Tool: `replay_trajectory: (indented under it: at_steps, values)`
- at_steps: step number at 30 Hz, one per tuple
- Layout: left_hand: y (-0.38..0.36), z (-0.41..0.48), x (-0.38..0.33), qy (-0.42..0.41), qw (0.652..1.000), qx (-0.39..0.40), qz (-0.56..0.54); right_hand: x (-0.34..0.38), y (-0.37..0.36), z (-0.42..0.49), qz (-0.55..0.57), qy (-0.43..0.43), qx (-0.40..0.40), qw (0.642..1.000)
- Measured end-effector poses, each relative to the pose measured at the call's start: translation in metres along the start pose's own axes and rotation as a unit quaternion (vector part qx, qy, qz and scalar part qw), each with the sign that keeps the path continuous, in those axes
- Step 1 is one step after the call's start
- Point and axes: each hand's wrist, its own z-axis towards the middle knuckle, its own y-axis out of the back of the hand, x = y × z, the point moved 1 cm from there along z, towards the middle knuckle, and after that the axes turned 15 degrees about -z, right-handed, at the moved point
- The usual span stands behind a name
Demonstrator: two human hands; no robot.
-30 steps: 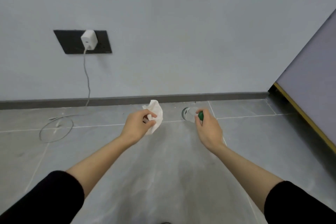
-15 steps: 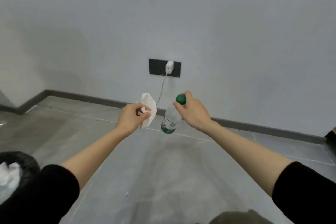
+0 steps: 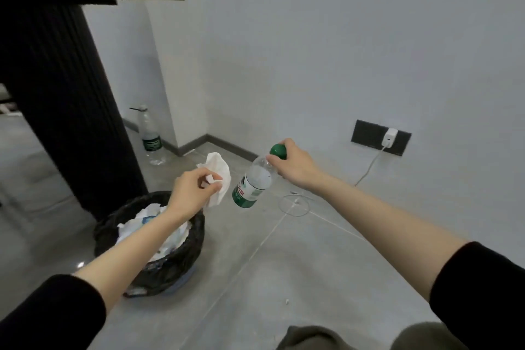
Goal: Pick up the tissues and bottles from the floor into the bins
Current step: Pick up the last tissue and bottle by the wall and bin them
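In the head view, the only view given, a crumpled white tissue point(image 3: 219, 176) is pinched between the thumb and curled fingers of the left hand point(image 3: 191, 195), and a clear plastic bottle point(image 3: 253, 183) with a green label is held by its green cap point(image 3: 277, 150) in the curled fingertips of the right hand point(image 3: 295, 165), so that it hangs tilted, base down and towards the left. Both things are off the floor point(image 3: 284, 278) and in the air. A black-lined bin point(image 3: 196, 231), already well filled with white paper, stands under the left forearm; the left hand itself is seen just past the far rim, so the tissue hangs beside the opening and not over it, while the bottle is held further right, above bare tiles. The step in hand is judged to be the carrying of both items to the bins, with nothing released yet. For the next move the tissue would need to be drawn back over the opening and the pinch let go; the bottle would need to be carried left over a bin, though no second bin is seen and it cannot be told which one is meant for it. A second bottle point(image 3: 150, 136) stands upright by the wall beside a dark fluted table base point(image 3: 56, 94), apparently yet to be collected.
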Motion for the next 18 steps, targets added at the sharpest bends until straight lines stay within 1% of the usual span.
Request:
replay_trajectory:
  at_steps: [7, 13, 16, 18]
  values:
    - [0.087, -0.021, 0.061, 0.062, 0.995, -0.067, 0.032, 0.067, -0.056, 0.013, 0.039, 0.039, 0.048, 0.997]
    - [0.12, -0.029, 0.113, 0.115, 0.986, -0.085, 0.089, 0.098, -0.084, 0.02, 0.021, 0.049, 0.012, 0.999]
    - [0.117, -0.027, 0.139, 0.147, 0.98, -0.068, 0.112, 0.102, -0.094, 0.023, 0.003, 0.057, -0.015, 0.998]
    - [0.112, -0.024, 0.157, 0.173, 0.978, -0.048, 0.108, 0.102, -0.103, 0.027, -0.009, 0.061, -0.019, 0.998]
